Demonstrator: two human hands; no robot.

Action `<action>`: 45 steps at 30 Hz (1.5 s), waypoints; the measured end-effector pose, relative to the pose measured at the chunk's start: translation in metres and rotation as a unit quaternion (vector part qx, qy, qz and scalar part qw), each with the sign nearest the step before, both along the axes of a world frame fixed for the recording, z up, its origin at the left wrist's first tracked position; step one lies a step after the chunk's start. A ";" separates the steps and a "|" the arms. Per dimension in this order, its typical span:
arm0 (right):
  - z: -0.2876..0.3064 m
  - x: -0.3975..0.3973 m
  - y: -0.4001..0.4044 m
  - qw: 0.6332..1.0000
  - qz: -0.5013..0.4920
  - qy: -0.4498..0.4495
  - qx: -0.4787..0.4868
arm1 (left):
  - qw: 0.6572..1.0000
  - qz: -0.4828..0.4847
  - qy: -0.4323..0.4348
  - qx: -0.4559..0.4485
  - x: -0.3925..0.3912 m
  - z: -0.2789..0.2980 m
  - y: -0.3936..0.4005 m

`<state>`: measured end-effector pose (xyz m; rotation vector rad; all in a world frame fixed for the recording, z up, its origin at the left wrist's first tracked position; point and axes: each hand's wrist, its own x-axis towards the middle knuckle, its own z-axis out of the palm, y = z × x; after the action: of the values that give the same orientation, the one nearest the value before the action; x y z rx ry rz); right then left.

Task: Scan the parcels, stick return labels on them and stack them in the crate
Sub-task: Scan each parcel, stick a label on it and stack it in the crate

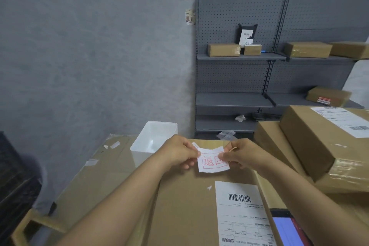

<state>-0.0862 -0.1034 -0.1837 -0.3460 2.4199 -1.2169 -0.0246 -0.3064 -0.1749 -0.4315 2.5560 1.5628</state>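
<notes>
A white return label [212,163] with red printed characters is held just above the far end of a large brown parcel [185,205]. My left hand [179,152] pinches its left edge, and my right hand [241,153] pinches its right edge. The parcel lies flat in front of me and carries a white shipping label with a barcode [242,213] on its near right part. A black crate [14,175] shows at the left edge, mostly out of frame.
A clear plastic tub [165,126] stands behind the parcel. Two more brown parcels [311,146] are stacked at the right. A lit screen [287,231] lies at the lower right. Grey shelves [239,57] hold several small boxes.
</notes>
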 end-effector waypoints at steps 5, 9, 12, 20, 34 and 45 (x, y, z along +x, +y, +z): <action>-0.015 0.004 -0.008 0.997 -0.048 0.034 0.059 | 0.999 0.030 -0.031 -0.029 -0.004 -0.015 0.008; -0.019 0.007 -0.012 0.993 -0.061 0.064 0.084 | 0.997 0.036 -0.023 -0.059 -0.007 -0.023 0.012; -0.019 0.008 -0.014 0.991 -0.061 0.075 0.097 | 0.996 0.039 -0.024 -0.076 -0.009 -0.025 0.012; -0.017 0.009 -0.019 0.974 -0.039 0.133 0.179 | 0.985 0.010 -0.019 -0.173 -0.013 -0.024 0.013; -0.028 -0.006 -0.002 0.925 0.094 0.316 0.189 | 0.901 -0.094 -0.006 -0.423 -0.056 -0.009 0.015; -0.045 -0.031 0.038 0.967 0.044 0.233 0.093 | 0.870 -0.076 -0.093 -0.477 -0.129 -0.072 0.023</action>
<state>-0.1176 -0.0658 -0.2284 -0.7451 2.8472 -0.9378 -0.1537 -0.2834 -0.2472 -0.4006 2.9134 0.0847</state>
